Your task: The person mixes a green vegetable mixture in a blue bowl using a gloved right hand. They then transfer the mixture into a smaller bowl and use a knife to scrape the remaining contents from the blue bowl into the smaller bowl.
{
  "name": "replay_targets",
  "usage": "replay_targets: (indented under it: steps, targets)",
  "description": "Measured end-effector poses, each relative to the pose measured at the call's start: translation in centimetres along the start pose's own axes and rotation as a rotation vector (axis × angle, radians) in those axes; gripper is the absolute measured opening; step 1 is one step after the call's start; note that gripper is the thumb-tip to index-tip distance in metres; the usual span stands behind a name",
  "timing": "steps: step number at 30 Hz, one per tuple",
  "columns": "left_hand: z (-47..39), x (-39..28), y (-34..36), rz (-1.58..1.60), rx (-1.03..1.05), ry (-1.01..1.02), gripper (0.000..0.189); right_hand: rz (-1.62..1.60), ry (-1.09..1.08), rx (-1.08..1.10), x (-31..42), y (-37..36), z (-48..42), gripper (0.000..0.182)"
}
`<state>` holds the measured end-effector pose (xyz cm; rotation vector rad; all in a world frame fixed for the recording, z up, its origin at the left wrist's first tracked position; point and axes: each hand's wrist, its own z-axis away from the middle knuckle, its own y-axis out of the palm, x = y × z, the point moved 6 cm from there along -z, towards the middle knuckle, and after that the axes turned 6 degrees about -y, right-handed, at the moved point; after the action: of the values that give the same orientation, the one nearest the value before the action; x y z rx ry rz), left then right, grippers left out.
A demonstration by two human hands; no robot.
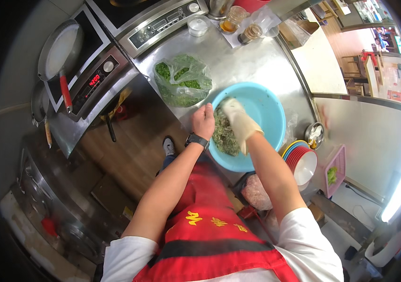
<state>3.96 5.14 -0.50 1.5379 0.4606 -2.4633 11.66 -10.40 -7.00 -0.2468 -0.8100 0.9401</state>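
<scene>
A light-blue plastic basin (269,116) stands on the steel counter before me. Chopped green filling, perhaps mixed with minced meat (224,135), is heaped along its left side. My left hand (204,121), bare and with a black watch at the wrist, grips the basin's left rim, thumb up. Inside the basin, my right hand (234,114) wears a cream rubber glove and presses into the mixture. Its fingers are blurred and partly buried, so their grip is hidden. Just beyond the basin sits a clear plastic bag of chopped greens (183,81).
Left, a frying pan (61,51) with a red handle rests on an induction cooker (96,79) with a lit display. Spice jars (234,21) and a lidded tub (198,25) stand at the back. Stacked bowls (302,162) and a pink basket (336,172) are at right.
</scene>
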Motion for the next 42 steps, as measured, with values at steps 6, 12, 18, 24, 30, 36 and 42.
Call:
replay_targets:
  steps: [6,12,18,24,30,36,42]
  targets:
    - [-0.9,1.9,-1.3,0.163,-0.107,-0.022,0.038,0.180,-0.232,0.081,6.2,1.2,10.1,0.016]
    - [0.4,1.1,0.0,0.140,-0.104,0.025,0.045,0.385,-0.200,-0.046,2.4,1.9,14.3,0.012]
    - [0.3,0.0,-0.6,0.077,-0.133,0.065,0.045,0.613,-0.187,-0.144,0.6,3.8,8.4,0.027]
    - [-0.2,0.4,-1.4,0.056,-0.091,0.020,0.044,-0.195,-0.029,-0.131,0.3,-3.2,14.4,0.039]
    - [0.4,0.6,-0.6,0.158,-0.124,0.021,0.044,0.212,0.304,-0.206,-6.8,-2.5,9.4,0.037]
    - [0.0,0.9,-0.9,0.139,-0.085,-0.010,0.046,0.269,0.377,-0.038,-3.6,2.7,15.4,0.045]
    - [-0.2,-0.4,-0.4,0.066,-0.092,0.088,0.048,1.009,0.042,0.057,-1.4,6.3,10.9,0.019]
